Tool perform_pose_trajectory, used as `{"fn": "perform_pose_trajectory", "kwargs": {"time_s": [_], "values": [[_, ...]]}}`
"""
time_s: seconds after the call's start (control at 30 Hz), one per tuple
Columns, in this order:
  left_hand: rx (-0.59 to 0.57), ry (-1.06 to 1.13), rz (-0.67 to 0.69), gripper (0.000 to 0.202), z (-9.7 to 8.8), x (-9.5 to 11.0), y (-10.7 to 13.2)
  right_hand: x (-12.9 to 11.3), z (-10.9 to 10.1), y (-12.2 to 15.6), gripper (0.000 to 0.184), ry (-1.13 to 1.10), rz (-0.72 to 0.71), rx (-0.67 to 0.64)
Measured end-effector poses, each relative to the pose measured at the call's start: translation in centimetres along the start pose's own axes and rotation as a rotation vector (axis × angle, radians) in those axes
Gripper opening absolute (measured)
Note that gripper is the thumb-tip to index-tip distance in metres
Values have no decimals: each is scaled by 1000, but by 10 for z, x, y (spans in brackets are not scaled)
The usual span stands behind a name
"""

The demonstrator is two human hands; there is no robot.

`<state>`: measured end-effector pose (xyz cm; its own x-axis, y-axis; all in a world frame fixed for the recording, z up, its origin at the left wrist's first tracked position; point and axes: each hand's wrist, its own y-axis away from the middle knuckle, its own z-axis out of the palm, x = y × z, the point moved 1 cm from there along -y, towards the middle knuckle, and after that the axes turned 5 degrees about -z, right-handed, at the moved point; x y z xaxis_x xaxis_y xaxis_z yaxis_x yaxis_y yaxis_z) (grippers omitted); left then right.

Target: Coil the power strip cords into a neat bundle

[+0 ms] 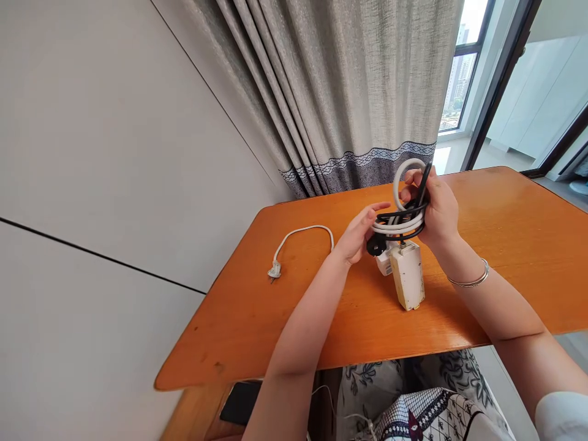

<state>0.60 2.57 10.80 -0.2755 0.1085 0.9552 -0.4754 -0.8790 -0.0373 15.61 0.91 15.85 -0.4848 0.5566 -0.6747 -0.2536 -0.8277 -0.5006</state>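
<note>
A bundle of white and black cables (399, 228) is held up over the wooden table, wound in loops. My right hand (438, 205) is closed around its right side, with a black cable end and a white loop rising at the fingers. My left hand (357, 236) is at the left side of the loops, fingers stretched out and apart, seeming to touch them. Under the loops hang a black plug (376, 245), a small white plug or adapter (384, 264) and a worn, yellowed white power brick (408, 277).
On the orange-brown table (239, 318), a white cord (303, 229) with a clear-ended plug (274, 269) curves left of my left hand. Below the table edge lies a dark flat device (241, 401). A grey curtain (367, 79) hangs behind; a white panel (92, 153) stands left.
</note>
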Motion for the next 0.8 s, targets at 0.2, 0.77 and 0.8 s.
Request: {"fn": "perform_pose_trajectory", "kwargs": {"time_s": [0.2,0.77,0.8], "values": [[-57,-263,-46,54,-37,0,-8,-1,-17,-20,39,43,-112,159],[-42,-1456,-236,27,-138,-25,-11,-17,-83,-68,32,21,-295,568],[10,-1477,-241,30,-140,-28,-11,-20,-85,-68,32,16,-261,534]]}}
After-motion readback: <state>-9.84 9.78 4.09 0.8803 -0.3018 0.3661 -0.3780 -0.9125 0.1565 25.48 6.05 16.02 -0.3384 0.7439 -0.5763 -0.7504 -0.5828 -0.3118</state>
